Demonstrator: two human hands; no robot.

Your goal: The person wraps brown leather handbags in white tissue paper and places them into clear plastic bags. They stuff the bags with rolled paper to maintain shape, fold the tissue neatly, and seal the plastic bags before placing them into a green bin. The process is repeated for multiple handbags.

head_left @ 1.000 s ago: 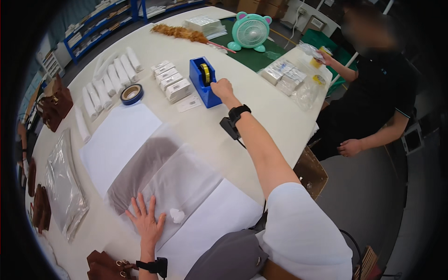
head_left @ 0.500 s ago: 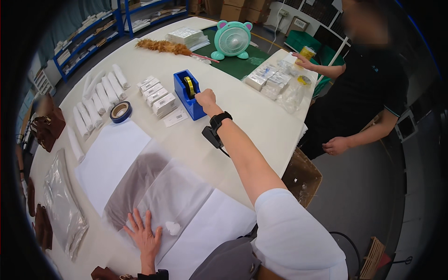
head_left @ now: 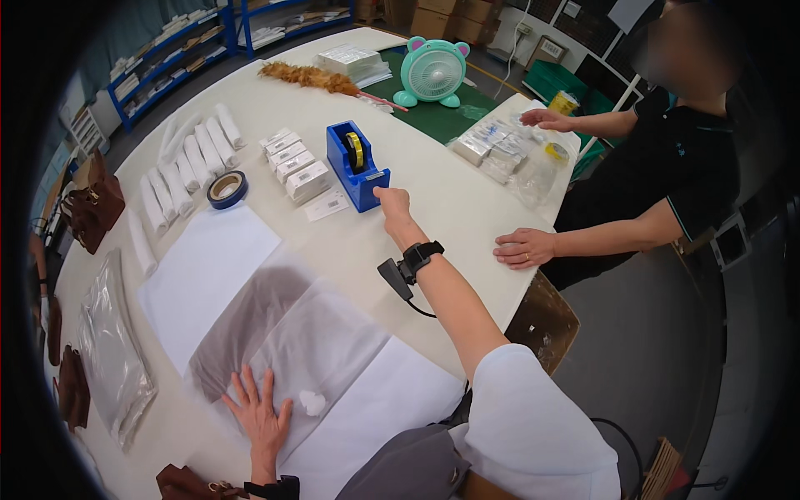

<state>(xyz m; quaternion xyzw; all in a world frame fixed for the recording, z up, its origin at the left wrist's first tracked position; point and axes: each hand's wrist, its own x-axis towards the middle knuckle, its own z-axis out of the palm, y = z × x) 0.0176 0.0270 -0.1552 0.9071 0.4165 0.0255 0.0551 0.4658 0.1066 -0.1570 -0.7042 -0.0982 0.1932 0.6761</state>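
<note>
My left hand point(head_left: 260, 417) lies with spread fingers on a thin translucent sheet point(head_left: 312, 342), which covers part of a dark grey piece and white sheets point(head_left: 212, 271). A small crumpled white scrap point(head_left: 312, 403) rests on it, right of that hand. My right hand point(head_left: 395, 210) reaches out to the front of a blue tape dispenser point(head_left: 358, 179) holding a roll of yellow tape point(head_left: 357, 152). Its fingers are pinched together just below the dispenser's cutting edge. Whatever they hold is too small to make out.
Stacked small white boxes point(head_left: 293, 167), a blue tape roll point(head_left: 227, 190) and rolled white bundles point(head_left: 192, 158) lie farther left. A clear plastic bag point(head_left: 112, 342) is at the left edge. Beyond are a green fan point(head_left: 433, 73) and a co-worker's hand point(head_left: 525, 248) on the table.
My right hand has drawn slightly back from the dispenser, uncovering its cutting edge. My left hand stays flat. The co-worker's lower hand has come up onto the table edge. The view has shifted slightly.
</note>
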